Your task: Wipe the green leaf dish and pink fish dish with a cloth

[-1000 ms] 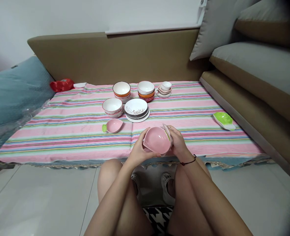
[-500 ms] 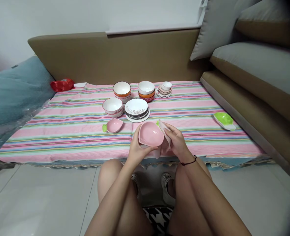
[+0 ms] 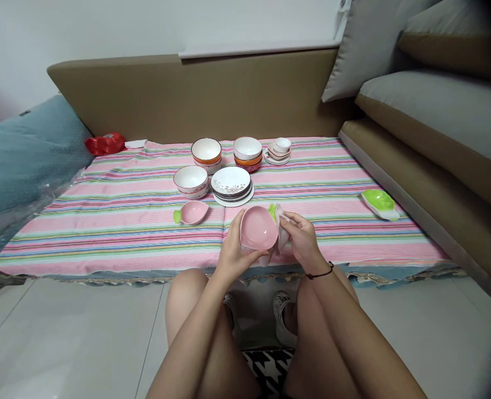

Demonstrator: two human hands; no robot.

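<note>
A pink bowl with a green leaf-shaped handle (image 3: 259, 228) is held up near the bed's front edge. My left hand (image 3: 234, 246) grips its left side, thumb along the near rim. In my right hand (image 3: 301, 237) is a whitish cloth (image 3: 282, 230), pinched and pressed against the bowl's right side by the green handle. A second pink bowl with a green handle (image 3: 193, 213) lies on the striped sheet to the left. Just beyond my hands stands a stack of plates (image 3: 231, 182).
Stacked bowls (image 3: 191, 178) stand at the middle left, with more stacked bowls (image 3: 247, 149) behind. Small dishes (image 3: 277, 149) are piled at the back. A green leaf-shaped dish (image 3: 380, 203) lies at the right. Cushions (image 3: 436, 111) rise along the right side; a red bundle (image 3: 105, 144) sits back left.
The bowl has shifted slightly right and turned, so more of its green handle shows. My right hand has moved the cloth a little around the handle side.
</note>
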